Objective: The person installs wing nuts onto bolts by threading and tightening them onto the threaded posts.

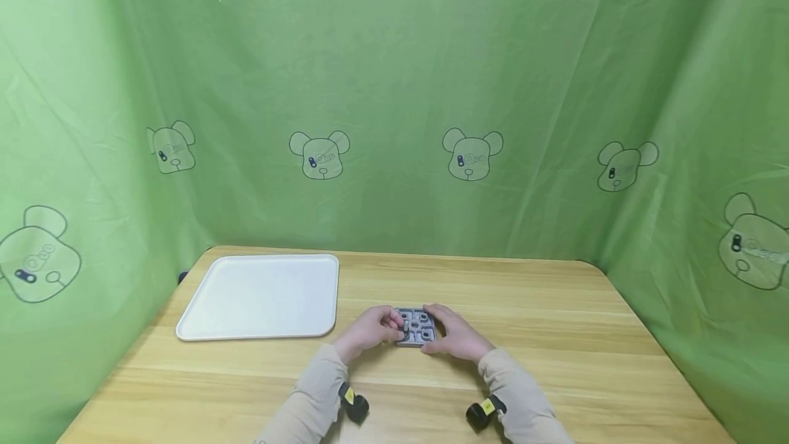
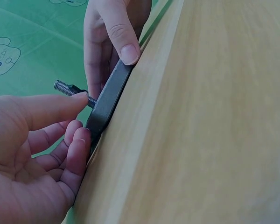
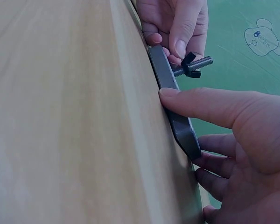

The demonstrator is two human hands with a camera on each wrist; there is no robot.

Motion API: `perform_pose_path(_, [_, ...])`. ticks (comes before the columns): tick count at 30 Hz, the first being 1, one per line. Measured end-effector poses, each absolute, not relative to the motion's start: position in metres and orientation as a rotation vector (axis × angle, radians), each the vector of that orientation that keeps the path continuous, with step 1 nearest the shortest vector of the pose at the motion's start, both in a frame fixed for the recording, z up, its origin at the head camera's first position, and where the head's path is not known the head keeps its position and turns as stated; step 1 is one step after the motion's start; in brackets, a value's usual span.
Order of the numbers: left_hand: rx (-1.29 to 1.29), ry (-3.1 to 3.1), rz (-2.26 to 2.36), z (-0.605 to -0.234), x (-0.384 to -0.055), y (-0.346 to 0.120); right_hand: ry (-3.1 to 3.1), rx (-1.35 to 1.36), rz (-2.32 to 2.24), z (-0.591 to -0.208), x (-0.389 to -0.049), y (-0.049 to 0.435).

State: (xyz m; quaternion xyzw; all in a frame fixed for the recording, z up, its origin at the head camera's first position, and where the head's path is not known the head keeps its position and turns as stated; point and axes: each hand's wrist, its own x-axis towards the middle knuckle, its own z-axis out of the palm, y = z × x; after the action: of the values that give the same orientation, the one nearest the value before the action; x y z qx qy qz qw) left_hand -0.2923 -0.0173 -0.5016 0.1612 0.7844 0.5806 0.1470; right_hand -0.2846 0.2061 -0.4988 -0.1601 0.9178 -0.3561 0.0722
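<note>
A grey square metal plate (image 1: 415, 336) with recesses and round holes lies flat on the table between the hands. From its left part a threaded stud (image 3: 206, 61) stands up, carrying a black wing nut (image 3: 193, 73) partway along the thread. My left hand (image 1: 372, 327) pinches at the wing nut; its thumb (image 2: 60, 108) covers part of it in the left wrist view, and the other fingers curl beside the plate's edge. On the plate's right side, my right hand (image 1: 459, 336) grips the edges between thumb (image 3: 196, 101) and fingers.
At the back left of the wooden table (image 1: 555, 348) lies a white rectangular tray (image 1: 265, 297). Green curtains (image 1: 394, 74) with printed bear heads hang behind and on both sides. Each sleeve carries a small black camera (image 1: 356, 408) on a strap.
</note>
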Motion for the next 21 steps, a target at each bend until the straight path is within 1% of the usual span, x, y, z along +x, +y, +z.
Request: perform_pose_path(21, [0.479, 2.318, 1.604, -0.5028, -0.2935, -0.0175, 2.757, -0.473, -1.048, -0.4956, -0.2819, 0.2054])
